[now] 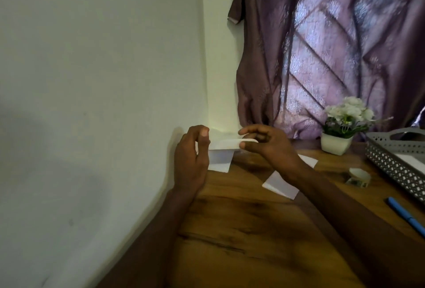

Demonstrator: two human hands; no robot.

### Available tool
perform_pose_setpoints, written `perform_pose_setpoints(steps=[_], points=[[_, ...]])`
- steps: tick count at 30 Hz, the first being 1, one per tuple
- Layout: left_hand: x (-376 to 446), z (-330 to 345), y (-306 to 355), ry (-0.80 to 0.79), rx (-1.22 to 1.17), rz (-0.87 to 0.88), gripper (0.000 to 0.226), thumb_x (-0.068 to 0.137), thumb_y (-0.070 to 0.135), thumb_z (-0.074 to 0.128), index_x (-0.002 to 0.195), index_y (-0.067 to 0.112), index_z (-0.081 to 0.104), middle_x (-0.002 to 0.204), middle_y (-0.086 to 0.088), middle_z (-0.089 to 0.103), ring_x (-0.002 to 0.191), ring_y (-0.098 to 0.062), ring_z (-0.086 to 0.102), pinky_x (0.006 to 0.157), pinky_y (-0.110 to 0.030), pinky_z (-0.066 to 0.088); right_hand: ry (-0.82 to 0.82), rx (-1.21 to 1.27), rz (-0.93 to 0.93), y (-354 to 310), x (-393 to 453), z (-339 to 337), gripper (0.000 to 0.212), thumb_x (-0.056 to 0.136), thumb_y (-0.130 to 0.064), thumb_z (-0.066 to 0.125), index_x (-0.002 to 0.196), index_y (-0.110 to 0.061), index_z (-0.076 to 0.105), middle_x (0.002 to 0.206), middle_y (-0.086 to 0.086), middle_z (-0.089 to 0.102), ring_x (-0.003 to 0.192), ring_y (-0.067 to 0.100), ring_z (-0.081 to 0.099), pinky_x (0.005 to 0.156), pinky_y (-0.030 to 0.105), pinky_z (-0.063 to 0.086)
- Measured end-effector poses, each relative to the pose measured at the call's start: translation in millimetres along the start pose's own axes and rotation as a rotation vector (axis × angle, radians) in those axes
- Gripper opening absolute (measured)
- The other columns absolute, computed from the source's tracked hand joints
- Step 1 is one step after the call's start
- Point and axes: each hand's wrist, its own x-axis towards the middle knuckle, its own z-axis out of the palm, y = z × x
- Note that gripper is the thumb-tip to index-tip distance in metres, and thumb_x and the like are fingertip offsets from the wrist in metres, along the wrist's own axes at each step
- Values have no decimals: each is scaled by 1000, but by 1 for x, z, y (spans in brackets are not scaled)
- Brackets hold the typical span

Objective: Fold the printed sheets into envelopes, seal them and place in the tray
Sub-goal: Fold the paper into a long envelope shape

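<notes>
Holding the folded sheet [219, 157] up off the desk [241, 230] by the wall, we pinched its ends with left hand [192, 161] and right hand [264, 142], probably to crease it, tray [395, 165] waiting far right.

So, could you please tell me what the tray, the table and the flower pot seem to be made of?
Tray: grey, perforated walls, matte; probably plastic, possibly painted metal.
Table: brown grain pattern with slight sheen; wood or wood-look laminate.
Pot: smooth, off-white; ceramic or plastic, hard to tell.
</notes>
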Motion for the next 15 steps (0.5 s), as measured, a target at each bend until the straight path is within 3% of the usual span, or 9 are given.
perform_pose_setpoints(steps=[3, 7, 9, 12, 15], points=[[0, -2, 5, 9, -50, -30, 70, 98, 76, 29, 111, 19, 68, 98, 4, 72, 97, -14, 67, 87, -26, 56, 28, 303, 64, -9, -1, -32, 43, 77, -7, 79, 119, -15, 72, 108, 5, 77, 99, 22, 72, 78, 28, 60], [-3, -6, 15, 3, -79, -25, 64, 99, 72, 32, 109, 20, 69, 97, 5, 73, 97, -17, 69, 90, -38, 59, 82, 684, 95, -17, -1, -76, 41, 84, -12, 66, 125, -16, 68, 117, 5, 67, 99, 22, 64, 81, 34, 59], [-5, -7, 24, -5, -135, 0, 63, 101, 68, 32, 105, 18, 70, 95, 4, 74, 97, -20, 70, 89, -33, 56, 90, 860, 62, -15, -3, -94, 47, 89, -12, 59, 136, -11, 60, 111, 7, 70, 96, 21, 68, 82, 38, 60], [-3, -6, 35, -77, -195, -23, 57, 103, 61, 38, 96, 16, 72, 87, 3, 75, 92, -18, 71, 84, -15, 51, 55, 1047, 35, -3, -1, -111, 66, 76, -17, 81, 137, -14, 57, 87, 1, 66, 77, 15, 65, 76, 37, 55], [5, 13, 45, -114, -238, -112, 43, 108, 35, 50, 81, 12, 74, 68, -3, 73, 67, -17, 70, 71, -17, 52, 6, 1145, 61, 13, 3, -117, 82, 61, -15, 91, 135, -16, 56, 87, -2, 61, 73, 13, 58, 81, 35, 44]])
